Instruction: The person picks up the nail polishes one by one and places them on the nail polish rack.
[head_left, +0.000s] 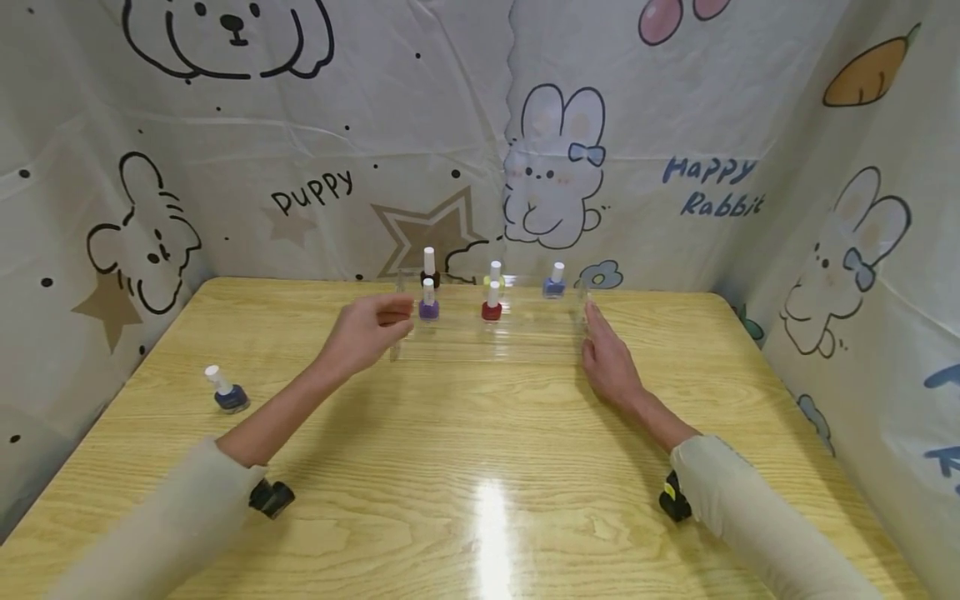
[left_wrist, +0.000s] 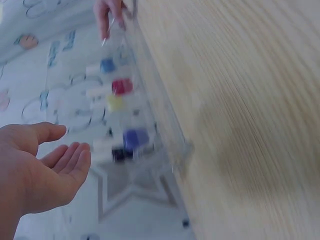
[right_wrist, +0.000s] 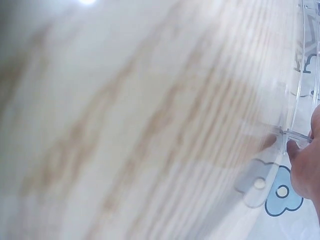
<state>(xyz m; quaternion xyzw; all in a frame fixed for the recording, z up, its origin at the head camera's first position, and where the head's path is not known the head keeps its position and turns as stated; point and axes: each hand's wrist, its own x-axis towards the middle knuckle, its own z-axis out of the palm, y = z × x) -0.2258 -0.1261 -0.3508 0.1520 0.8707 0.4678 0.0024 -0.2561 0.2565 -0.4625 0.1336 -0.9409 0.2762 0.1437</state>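
Note:
A clear acrylic display rack (head_left: 491,346) stands toward the back of the table. On its front tier are a purple nail polish bottle (head_left: 429,311) and a red one (head_left: 492,312). Behind them sit a black bottle (head_left: 430,273), a yellow one, partly hidden by the red, and a blue one (head_left: 554,288). My right hand (head_left: 611,358) holds the rack's right side panel between thumb and fingers. At the left end, my left hand (head_left: 367,329) hovers beside the rack, fingers gently bent and holding nothing; the left wrist view shows this hand (left_wrist: 47,170) apart from the bottles.
A dark blue nail polish bottle (head_left: 232,399) with a white cap stands alone on the left of the wooden table (head_left: 450,467). Curtains with cartoon prints (head_left: 450,100) hang behind the table and along both sides.

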